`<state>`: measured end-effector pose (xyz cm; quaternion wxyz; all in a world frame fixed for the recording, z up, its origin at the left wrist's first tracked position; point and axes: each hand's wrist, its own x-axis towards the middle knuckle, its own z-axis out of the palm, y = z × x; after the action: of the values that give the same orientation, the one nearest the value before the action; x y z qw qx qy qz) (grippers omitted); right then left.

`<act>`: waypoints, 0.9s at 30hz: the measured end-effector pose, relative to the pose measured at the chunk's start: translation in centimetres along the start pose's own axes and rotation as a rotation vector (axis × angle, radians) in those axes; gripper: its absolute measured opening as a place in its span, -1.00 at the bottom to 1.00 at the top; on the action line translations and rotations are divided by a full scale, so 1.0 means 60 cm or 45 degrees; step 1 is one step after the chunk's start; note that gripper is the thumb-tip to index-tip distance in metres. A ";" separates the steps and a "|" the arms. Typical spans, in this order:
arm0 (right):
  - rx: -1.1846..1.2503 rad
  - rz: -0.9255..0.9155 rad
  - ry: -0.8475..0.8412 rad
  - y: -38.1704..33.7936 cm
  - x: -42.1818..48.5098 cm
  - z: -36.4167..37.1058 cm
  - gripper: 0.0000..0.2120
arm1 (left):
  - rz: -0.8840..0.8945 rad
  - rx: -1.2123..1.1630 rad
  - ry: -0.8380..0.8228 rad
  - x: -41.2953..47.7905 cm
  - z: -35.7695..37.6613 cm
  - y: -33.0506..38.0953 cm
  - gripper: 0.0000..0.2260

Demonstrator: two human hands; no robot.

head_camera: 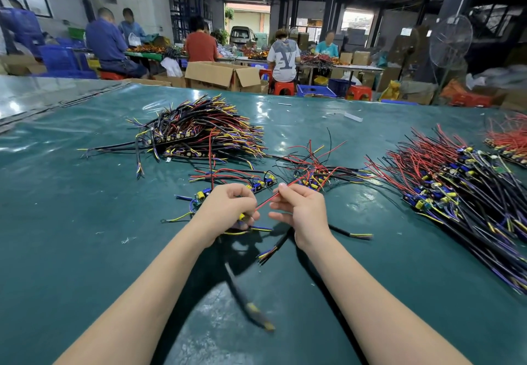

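Green table mat (pixel 85 222) is filling the head view, with workers (pixel 108 42) sitting in the background. Left hand (pixel 228 207) is gripping a small driver board (pixel 243 217), fingers curled round it, just above the mat near centre. Right hand (pixel 298 207) is pinching the red wire (pixel 269 200) running between both hands. A pile of wired boards (pixel 199 133) is lying beyond them.

A table under glossy green sheeting (pixel 85 222) is carrying everything. A big heap of wired boards (pixel 199 133) is lying far left, a small tangle (pixel 316 170) is sitting mid-table, and a long pile (pixel 456 193) is spreading along the right, with a red-wired batch (pixel 510 142) beyond it. A few loose boards (pixel 256 182) are lying centrally, a black cable (pixel 350 233) is resting nearer, and what is probably a white scrap (pixel 353 117) is lying farther back.
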<state>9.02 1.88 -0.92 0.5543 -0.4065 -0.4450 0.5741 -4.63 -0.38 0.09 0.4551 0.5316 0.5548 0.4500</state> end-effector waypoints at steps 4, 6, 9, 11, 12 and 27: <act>0.067 0.020 0.015 -0.001 0.004 -0.003 -0.77 | 0.039 0.083 0.111 0.002 0.004 -0.006 -0.75; 0.110 0.012 0.044 0.000 0.005 -0.006 -0.78 | 0.073 0.117 0.081 0.001 0.007 -0.008 -0.78; 0.143 -0.002 0.024 -0.002 0.007 -0.006 -0.77 | 0.122 0.149 0.051 0.002 0.004 -0.011 -0.76; 0.206 0.022 0.001 -0.005 0.009 -0.009 -0.74 | 0.169 0.192 0.085 0.003 -0.001 -0.014 -0.72; 0.244 0.043 -0.003 -0.008 0.011 -0.012 -0.73 | 0.191 0.219 0.101 0.004 -0.003 -0.014 -0.72; 0.331 0.025 0.190 -0.014 0.021 -0.031 -0.78 | 0.169 0.471 -0.082 0.004 -0.011 -0.020 -0.75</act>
<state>10.98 3.26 -0.61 0.6281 -0.3771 -0.3206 0.6004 -5.51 -0.15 -0.98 0.3367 0.6557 0.5769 0.3521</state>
